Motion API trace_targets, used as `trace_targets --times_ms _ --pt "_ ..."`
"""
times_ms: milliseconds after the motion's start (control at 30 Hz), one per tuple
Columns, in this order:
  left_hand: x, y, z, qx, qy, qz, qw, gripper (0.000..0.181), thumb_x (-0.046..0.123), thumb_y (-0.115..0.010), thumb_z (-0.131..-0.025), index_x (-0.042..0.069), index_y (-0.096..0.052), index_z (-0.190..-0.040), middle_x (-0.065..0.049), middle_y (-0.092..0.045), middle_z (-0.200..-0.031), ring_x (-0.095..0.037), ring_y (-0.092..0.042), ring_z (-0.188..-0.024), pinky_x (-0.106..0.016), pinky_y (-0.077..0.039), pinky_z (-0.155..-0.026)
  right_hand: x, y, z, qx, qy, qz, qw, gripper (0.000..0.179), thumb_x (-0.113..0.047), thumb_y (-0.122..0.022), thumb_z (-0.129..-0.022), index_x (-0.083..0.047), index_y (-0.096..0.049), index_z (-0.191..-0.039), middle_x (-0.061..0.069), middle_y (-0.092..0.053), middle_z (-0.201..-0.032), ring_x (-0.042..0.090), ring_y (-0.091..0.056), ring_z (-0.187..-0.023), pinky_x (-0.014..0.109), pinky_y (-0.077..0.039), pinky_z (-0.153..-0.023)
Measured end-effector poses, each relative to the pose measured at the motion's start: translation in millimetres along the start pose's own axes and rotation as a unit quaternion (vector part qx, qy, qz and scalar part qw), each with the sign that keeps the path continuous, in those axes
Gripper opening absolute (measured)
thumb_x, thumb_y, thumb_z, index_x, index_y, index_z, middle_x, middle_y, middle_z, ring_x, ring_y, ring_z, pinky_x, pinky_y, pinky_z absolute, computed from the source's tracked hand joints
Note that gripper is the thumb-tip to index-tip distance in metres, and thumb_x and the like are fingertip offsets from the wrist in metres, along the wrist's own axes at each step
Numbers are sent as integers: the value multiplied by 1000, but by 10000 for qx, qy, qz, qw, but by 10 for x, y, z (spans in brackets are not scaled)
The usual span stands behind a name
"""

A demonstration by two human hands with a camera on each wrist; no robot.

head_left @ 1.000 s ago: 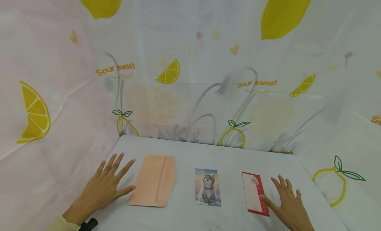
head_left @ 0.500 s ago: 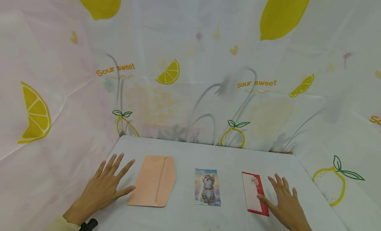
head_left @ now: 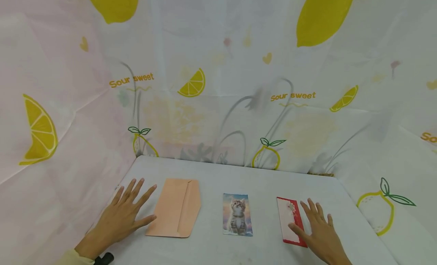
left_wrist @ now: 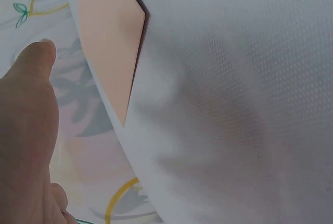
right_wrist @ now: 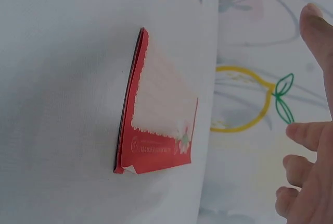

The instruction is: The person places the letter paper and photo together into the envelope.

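Note:
A peach envelope [head_left: 175, 210] lies flat at the left of the white table, its flap toward the right. My left hand [head_left: 119, 215] hovers beside it with fingers spread, the thumb near its left edge. In the middle lies a picture card of a kitten [head_left: 237, 215]. Farther right is a red and pale pink greeting card [head_left: 286, 223] with a flower; the right wrist view shows this folded card [right_wrist: 161, 104] with one corner slightly bent up. Over its right side hangs my right hand [head_left: 321, 232], fingers spread, holding nothing.
The white table [head_left: 205, 251] meets a lemon-printed cloth backdrop [head_left: 218, 117] at its back and sides. A dark rounded object [head_left: 104, 259] sits under my left wrist. A brownish strip [head_left: 321, 174] shows at the table's back right edge.
My right hand has drifted left, farther over the red card. The left hand has shifted very slightly. The envelope and both cards have stayed in place on the table.

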State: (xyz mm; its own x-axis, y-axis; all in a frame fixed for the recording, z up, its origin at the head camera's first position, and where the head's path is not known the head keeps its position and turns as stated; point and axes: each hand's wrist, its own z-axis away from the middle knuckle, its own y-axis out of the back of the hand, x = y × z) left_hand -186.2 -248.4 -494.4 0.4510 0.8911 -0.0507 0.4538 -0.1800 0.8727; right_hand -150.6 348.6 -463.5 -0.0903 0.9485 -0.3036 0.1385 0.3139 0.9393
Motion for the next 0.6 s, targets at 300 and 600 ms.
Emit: trace_targets --times_ms 300,600 --pt "107 -48 -53 -133 99 307 9994 77 57 -63 -97 17 -40 -159 -23 -39 -159 -44 -36 -145 -56 -10 -122 -167 -60 -38 -44 -356 -229 9991 76 -60 -62 -97 -7 -49 -149 18 -70 -122 37 -68 -103 60 -53 -85" --pt "198 -34 -117 -187 412 765 9960 52 38 -70 -98 -1 -65 -132 -23 -61 -138 -43 -59 -124 -62 -43 -100 -475 -274 -126 237 -150 -779 9966 49 -45 -71 -97 -11 -67 -132 -5 -75 -103 13 -71 -84 38 -55 -72"
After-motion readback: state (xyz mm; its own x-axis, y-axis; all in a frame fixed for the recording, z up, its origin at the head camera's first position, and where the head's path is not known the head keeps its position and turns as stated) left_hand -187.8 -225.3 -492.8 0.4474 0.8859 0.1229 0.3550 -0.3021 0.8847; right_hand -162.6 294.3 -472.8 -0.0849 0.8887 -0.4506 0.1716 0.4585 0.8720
